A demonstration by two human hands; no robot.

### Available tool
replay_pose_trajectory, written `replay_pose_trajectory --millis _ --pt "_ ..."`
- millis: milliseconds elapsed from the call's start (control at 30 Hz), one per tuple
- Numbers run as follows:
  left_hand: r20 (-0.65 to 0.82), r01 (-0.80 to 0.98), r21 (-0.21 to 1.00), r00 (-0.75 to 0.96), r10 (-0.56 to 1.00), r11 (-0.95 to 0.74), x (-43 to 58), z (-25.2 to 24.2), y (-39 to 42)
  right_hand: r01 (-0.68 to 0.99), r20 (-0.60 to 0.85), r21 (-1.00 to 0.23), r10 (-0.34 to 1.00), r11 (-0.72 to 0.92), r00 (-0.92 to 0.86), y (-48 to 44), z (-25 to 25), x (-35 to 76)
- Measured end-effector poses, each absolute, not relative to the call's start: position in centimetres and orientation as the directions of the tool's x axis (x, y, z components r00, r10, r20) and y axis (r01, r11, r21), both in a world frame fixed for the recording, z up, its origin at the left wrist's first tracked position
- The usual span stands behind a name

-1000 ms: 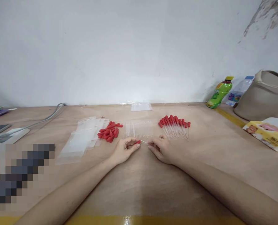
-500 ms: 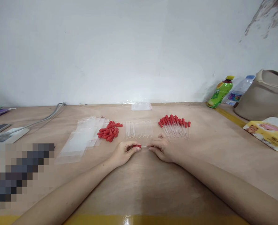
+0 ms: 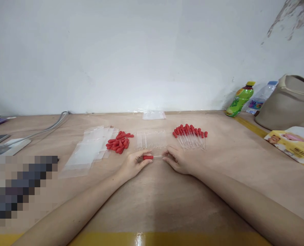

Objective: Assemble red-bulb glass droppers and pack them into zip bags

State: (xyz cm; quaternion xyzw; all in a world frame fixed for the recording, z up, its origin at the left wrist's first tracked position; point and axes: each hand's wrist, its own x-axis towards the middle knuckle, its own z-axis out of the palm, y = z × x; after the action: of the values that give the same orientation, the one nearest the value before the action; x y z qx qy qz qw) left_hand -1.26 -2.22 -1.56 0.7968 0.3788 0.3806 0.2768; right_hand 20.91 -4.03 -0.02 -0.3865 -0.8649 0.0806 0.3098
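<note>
R grip hides end of tube; bag cut @ R edge.

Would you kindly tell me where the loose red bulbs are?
In the head view, the loose red bulbs lie left of centre, between the clear bags and the row of clear tubes.

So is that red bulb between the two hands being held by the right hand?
No, the left hand holds the red bulb, while the right hand holds the thin clear tube.
</note>
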Motion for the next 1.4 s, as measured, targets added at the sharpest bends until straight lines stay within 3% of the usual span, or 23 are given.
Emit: replay_pose_trajectory --millis 100,267,700,833,967,1100,1233,1400 --pt "0.373 0.386 0.75 0.424 0.826 -0.537 -1.1 -1.2 -2.5 0.61 0.489 -0.4 0.722 0.684 -0.489 -4.1 -0.2 20.8" --pt "0.35 0.372 0.768 0.438 0.828 -0.522 -1.0 -0.8 -2.8 0.605 0.529 -0.335 0.675 0.722 -0.513 -4.7 0.1 20.3" --pt "0.366 0.377 0.74 0.469 0.804 -0.557 -1.0 -1.0 -2.8 0.661 0.435 -0.337 0.734 0.67 -0.522 -4.3 -1.2 19.5" --pt "0.331 0.446 0.682 0.52 0.788 -0.58 -0.9 -0.7 -3.0 0.677 0.378 -0.276 0.724 0.683 -0.577 -4.5 -0.1 19.9" --pt "0.362 0.492 0.544 0.593 0.719 -0.68 -1.2 -0.1 -3.0 0.718 0.375 -0.242 0.746 0.652 -0.551 -4.0 1.6 21.7" --pt "0.3 0.51 0.472 0.674 0.675 -0.719 -1.9 0.0 -2.6 0.807 0.399 -0.371 0.863 0.46 -0.308 -2.0 2.7 24.4" --pt "0.242 0.487 0.466 0.733 0.636 -0.739 -2.3 -0.2 -2.3 0.891 0.306 -0.443 0.951 0.102 0.043 0.3 3.1 25.8" --pt "0.236 0.491 0.466 0.732 0.639 -0.736 -2.3 -0.2 -2.3 0.909 0.242 -0.398 0.942 -0.122 0.232 2.1 2.4 25.6"
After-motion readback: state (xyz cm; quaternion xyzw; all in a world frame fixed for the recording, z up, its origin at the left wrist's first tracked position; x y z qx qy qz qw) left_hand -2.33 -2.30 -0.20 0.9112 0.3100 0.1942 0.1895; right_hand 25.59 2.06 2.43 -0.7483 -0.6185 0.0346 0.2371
